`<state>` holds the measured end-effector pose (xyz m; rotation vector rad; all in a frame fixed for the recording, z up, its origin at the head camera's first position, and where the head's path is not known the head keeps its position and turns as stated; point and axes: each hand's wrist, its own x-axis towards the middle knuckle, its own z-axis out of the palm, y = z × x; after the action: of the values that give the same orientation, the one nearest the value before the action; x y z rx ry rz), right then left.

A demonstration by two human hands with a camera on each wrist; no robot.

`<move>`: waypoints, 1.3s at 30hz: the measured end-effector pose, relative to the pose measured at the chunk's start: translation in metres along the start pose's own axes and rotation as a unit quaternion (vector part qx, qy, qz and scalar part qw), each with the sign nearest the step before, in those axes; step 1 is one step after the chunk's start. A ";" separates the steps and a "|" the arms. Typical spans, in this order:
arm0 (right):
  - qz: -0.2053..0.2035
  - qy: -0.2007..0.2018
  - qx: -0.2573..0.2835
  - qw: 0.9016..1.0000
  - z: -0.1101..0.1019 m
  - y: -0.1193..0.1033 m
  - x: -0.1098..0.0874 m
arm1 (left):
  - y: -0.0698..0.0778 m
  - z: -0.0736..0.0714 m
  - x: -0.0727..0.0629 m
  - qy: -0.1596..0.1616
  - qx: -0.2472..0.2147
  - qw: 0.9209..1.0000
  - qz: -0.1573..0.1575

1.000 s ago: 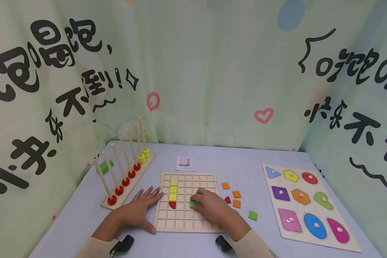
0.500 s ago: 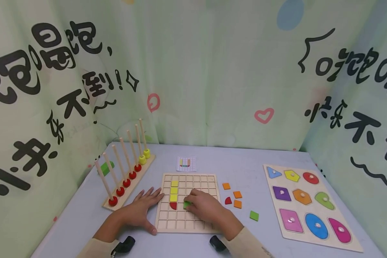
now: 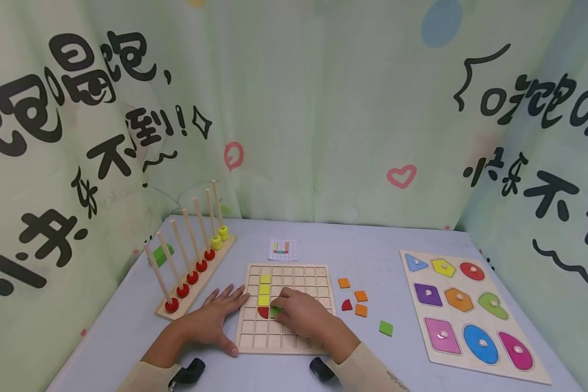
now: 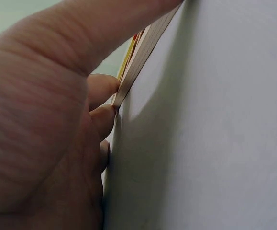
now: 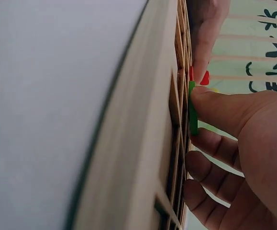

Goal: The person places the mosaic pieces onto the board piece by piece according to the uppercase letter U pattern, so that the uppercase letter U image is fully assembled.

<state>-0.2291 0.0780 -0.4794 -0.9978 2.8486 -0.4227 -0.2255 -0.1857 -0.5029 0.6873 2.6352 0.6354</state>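
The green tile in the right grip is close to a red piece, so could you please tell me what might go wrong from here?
The green tile could catch on the ridges of the gridded board and sit crooked. It might also nudge the red quarter-circle piece beside it. If the right grip withdraws low, it could knock the loose orange tiles right of the board.

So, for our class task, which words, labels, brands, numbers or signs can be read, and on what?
"不到!": left curtain wall
"不": right curtain wall
Other curtain characters: too stylised or cut off to read surely.
Mark on right sleeve: too small to read.
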 end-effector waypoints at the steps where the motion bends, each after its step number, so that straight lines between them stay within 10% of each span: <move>1: -0.002 0.000 -0.001 1.000 0.000 0.000 0.000 | 0.000 0.000 0.000 0.000 0.001 1.000 0.000; 39: -0.013 0.008 0.004 1.000 0.001 0.001 -0.002 | -0.001 0.001 0.001 0.000 0.000 1.000 -0.003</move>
<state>-0.2276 0.0797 -0.4804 -1.0364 2.8473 -0.4461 -0.2260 -0.1855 -0.5041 0.6798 2.6365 0.6324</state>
